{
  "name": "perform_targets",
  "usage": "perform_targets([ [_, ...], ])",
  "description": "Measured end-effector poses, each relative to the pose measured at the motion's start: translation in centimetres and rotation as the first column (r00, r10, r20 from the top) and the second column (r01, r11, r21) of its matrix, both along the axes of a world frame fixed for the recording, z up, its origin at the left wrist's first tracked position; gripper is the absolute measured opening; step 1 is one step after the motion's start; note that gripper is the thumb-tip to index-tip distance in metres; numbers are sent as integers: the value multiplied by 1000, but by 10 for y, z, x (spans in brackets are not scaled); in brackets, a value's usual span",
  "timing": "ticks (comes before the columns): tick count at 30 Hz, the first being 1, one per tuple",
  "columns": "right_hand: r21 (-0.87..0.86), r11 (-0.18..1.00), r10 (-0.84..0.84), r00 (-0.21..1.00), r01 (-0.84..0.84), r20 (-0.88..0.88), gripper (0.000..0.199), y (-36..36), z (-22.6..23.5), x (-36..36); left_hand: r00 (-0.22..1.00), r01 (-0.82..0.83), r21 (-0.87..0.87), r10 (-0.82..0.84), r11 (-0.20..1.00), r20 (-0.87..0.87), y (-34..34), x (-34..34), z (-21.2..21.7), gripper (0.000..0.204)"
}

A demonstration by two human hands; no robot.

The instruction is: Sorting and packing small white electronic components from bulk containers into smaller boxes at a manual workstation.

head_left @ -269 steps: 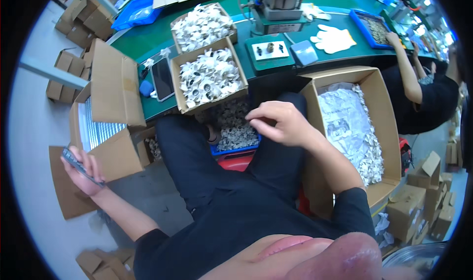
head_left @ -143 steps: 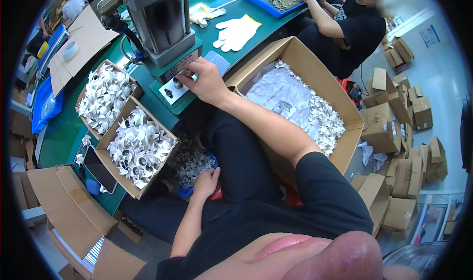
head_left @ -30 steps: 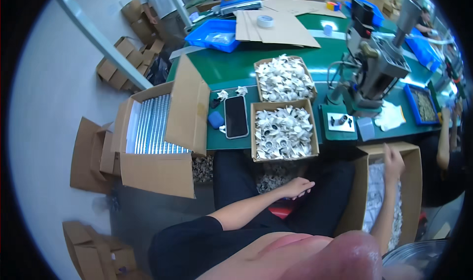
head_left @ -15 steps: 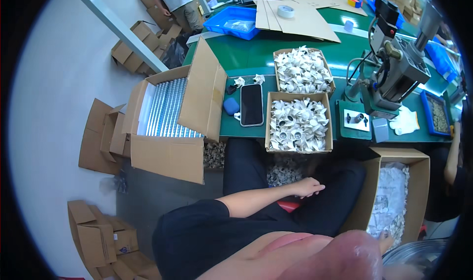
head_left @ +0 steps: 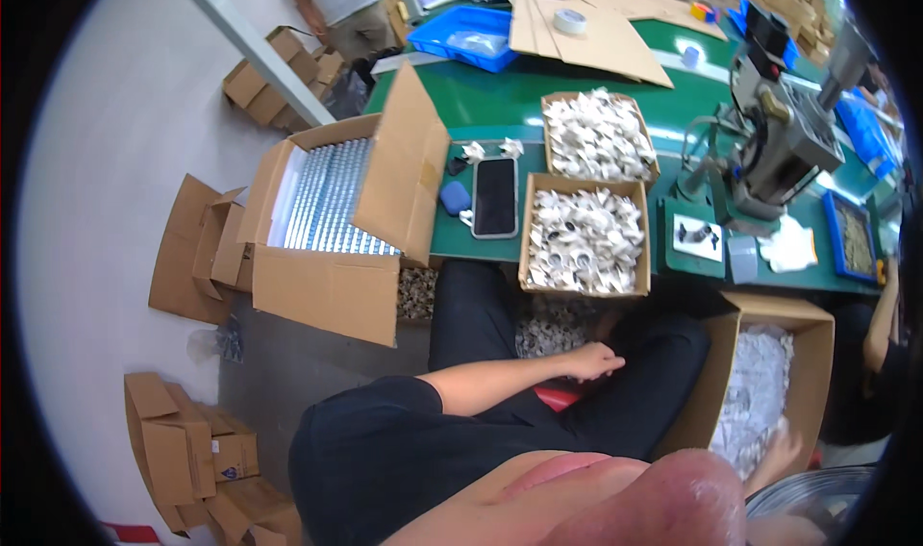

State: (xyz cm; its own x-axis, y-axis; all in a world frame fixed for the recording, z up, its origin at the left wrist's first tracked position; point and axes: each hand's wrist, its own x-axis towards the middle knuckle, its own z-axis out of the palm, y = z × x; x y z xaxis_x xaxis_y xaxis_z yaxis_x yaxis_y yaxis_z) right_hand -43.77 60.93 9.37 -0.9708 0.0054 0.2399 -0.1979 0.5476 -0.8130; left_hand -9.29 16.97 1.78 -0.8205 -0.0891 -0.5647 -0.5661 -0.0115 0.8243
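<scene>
From the head view, a green table [head_left: 500, 94] carries cardboard trays of small white parts [head_left: 585, 238] — your left hand [head_left: 594, 361] curls loosely on your lap, your right hand [head_left: 781, 447] spreads open in the carton of bagged parts [head_left: 760, 392].

Green tabletop [head_left: 500, 99]; brown cardboard boxes [head_left: 327, 286]; white packets [head_left: 585, 238]; black phone [head_left: 496, 196]; blue tray [head_left: 461, 37]; black trousers [head_left: 481, 325] under the left grip [head_left: 594, 361].

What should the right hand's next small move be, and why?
Probably close the right hand on a few of the small white bagged parts and lift: it is down inside the open brown cardboard box among them, while the left hand rests in the lap.
</scene>
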Motion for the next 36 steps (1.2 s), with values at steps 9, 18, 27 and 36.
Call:
perform_targets([
  [9, -11, 867, 465, 817, -498, -342, 28, -385, 117, 27, 995, -43, 7, 43, 999, -86, -1, -6, -11, 49],
  [18, 24, 715, 659, 662, -699, -357, 17, -439, 105, 75, 994, -88, -6, 88, 996, -67, -6, -5, -14, 49],
  [27, 295, 680, 698, 470, -671, -540, 25, -439, 98, 82, 986, -81, -189, 50, 979, -162, -1, -11, -16, 50],
  [36, 528, 649, 708, 179, -549, -684, 37, -438, 98, 81, 988, -42, -269, 1, 962, -153, -2, -9, -13, 49],
])
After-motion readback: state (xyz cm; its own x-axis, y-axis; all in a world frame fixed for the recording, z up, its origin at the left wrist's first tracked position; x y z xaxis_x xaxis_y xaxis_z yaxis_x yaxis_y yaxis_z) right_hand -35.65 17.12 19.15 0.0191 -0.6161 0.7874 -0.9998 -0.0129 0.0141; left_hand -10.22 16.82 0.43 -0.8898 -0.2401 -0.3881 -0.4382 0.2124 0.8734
